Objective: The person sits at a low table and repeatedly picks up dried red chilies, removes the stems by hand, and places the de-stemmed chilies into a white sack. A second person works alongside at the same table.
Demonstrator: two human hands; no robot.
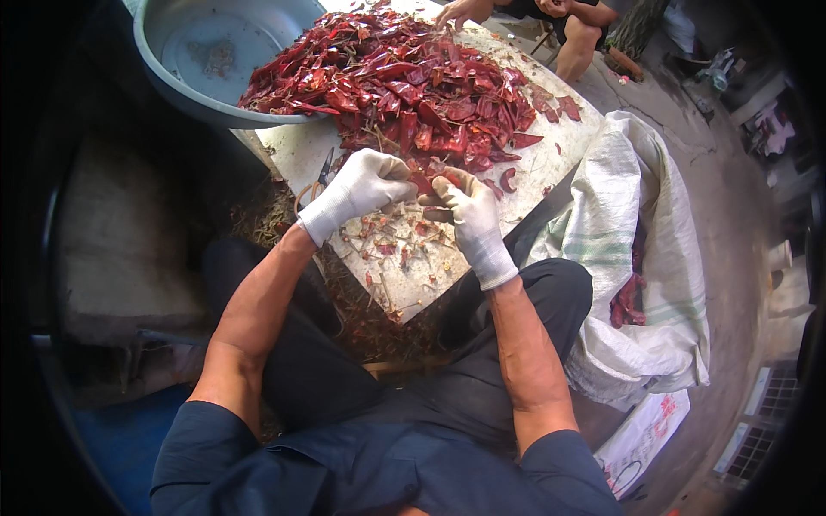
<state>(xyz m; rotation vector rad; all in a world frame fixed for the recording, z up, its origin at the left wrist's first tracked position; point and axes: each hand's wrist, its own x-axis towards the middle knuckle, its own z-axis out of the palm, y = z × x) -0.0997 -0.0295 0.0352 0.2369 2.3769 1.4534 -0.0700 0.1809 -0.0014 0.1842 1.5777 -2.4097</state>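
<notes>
Both hands wear white knit work gloves. My left hand (376,184) has its fingers bent together at the near edge of a heap of dried red chili peppers (413,84); whether they pinch anything is hidden. Close beside it, my right hand (466,203) is closed on a dried red chili pepper (423,182), which lies between the two hands. Under them, cut stems and chili scraps (393,248) are scattered over the corner of a white board (413,297). Scissors (322,174) with orange-brown handles rest left of my left hand, partly covered by it.
A grey-blue basin (187,100) overlaps the board's far left. On the right, an open white woven sack (600,213) holds red chilies (627,302). Another person's hand (466,11) touches the heap's far side. Stems and debris (368,329) lie below the board.
</notes>
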